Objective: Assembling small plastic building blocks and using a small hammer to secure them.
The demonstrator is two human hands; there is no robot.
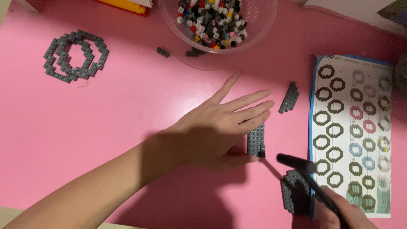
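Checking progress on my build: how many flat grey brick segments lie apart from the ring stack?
3: one curved segment beyond the fingertips, one straight under the left hand, one by the tweezers. Others may be hidden.

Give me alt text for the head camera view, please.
A left hand steadies a grey brick strip on a pink table while the right hand points black tweezers at it; a bowl of mixed bricks sits above.

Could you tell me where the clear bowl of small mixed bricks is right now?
In the head view, the clear bowl sits at the top centre of the pink table, above the left hand.
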